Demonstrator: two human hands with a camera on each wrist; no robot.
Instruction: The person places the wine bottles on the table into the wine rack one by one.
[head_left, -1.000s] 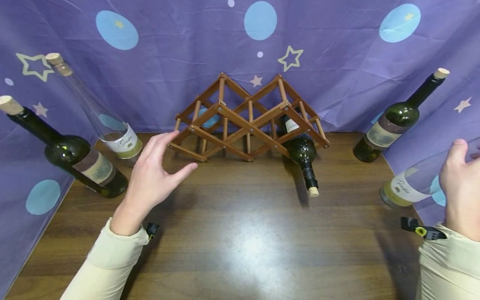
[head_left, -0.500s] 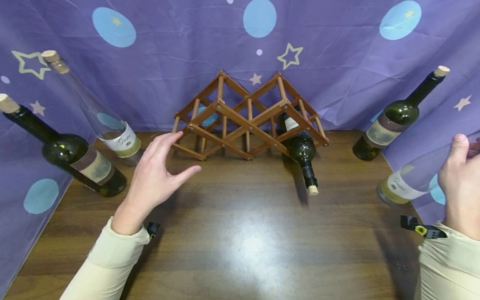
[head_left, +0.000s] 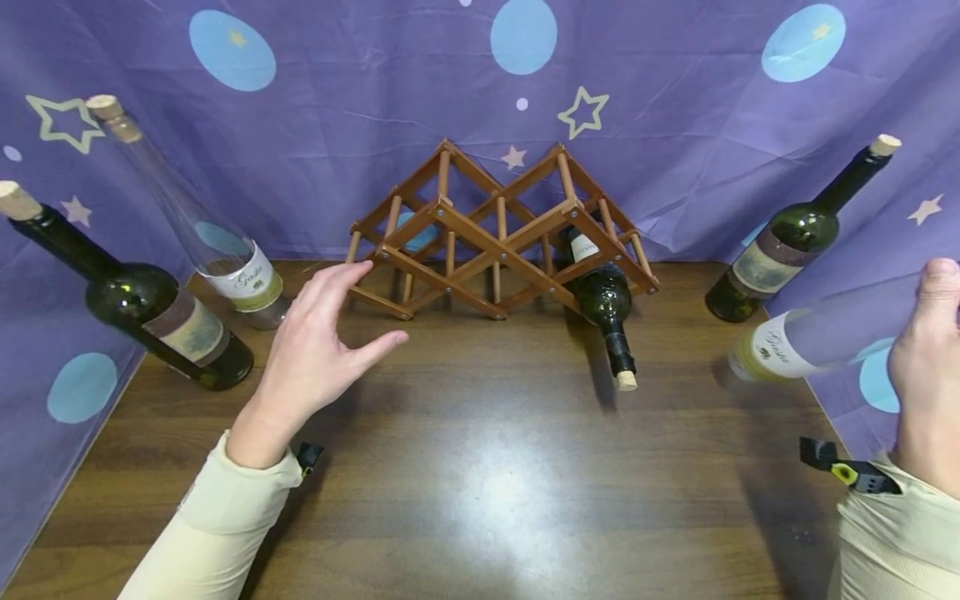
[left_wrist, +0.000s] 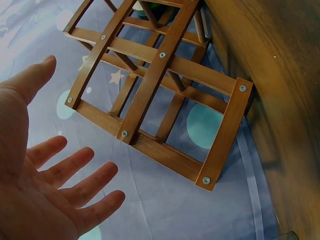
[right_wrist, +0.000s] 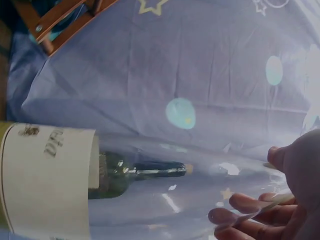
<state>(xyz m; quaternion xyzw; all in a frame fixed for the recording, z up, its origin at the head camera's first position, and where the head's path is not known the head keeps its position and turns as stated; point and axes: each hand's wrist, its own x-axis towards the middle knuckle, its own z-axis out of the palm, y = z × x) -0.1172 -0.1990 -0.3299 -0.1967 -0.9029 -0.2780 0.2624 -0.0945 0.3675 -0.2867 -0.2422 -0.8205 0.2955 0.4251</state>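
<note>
My right hand (head_left: pixel 930 383), at the right edge of the head view, grips a clear glass wine bottle (head_left: pixel 832 333) by its narrow neck. The bottle leans far over, its white-labelled base toward the middle; the right wrist view shows fingers and thumb around the neck (right_wrist: pixel 260 172). My left hand (head_left: pixel 311 350) hovers with fingers spread and nothing in them, close to the left end of a wooden lattice wine rack (head_left: pixel 502 254). A dark green wine bottle (head_left: pixel 603 296) lies in the rack's right part, its corked neck pointing out toward me.
On the left stand a corked green bottle (head_left: pixel 168 321) and a corked clear bottle (head_left: pixel 243 275). Another green bottle (head_left: pixel 780 242) stands at the back right, just behind the held one. A purple star-patterned curtain (head_left: pixel 337 108) encloses the wooden table (head_left: pixel 480 467).
The clear bottle's base has swung left and slightly up, and the bottle tilts more toward level in my right hand. My left hand has drifted slightly right.
</note>
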